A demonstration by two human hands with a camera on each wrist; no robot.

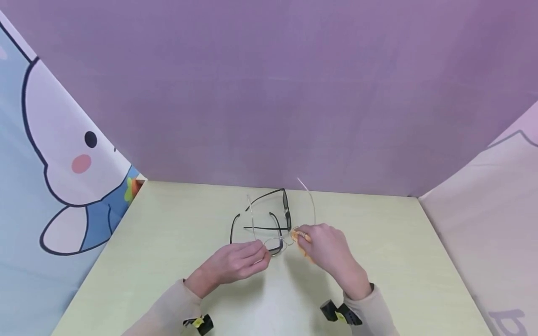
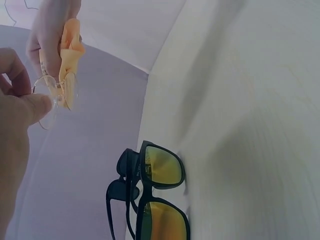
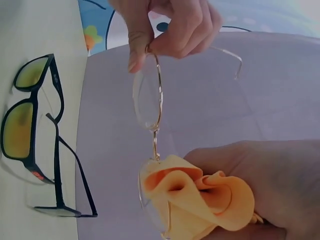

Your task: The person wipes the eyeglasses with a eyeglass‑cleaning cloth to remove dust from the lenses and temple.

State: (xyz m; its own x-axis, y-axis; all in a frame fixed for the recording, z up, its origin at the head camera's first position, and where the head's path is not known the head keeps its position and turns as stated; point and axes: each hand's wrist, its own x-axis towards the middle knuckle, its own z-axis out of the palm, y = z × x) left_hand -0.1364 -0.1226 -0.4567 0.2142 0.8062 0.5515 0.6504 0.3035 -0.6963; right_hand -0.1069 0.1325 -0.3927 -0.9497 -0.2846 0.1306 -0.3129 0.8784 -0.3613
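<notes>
A pair of thin gold-rimmed eyeglasses (image 3: 160,92) is held up above the table between both hands. My left hand (image 1: 237,262) pinches the rim of one lens between thumb and fingers. An orange cleaning cloth (image 3: 210,195) is bunched in my right hand (image 1: 328,247), which grips it around the other lens. In the right wrist view the cloth covers part of that lens. Both thin temples of the eyeglasses stick out away from me, unfolded, in the head view.
Black sunglasses with yellow mirrored lenses (image 2: 162,165) lie on the pale table (image 1: 168,219) beyond the hands. A second dark pair (image 1: 287,212) lies right beside them, temples spread. A purple wall (image 1: 269,93) rises behind the table, with printed cloth panels at both sides.
</notes>
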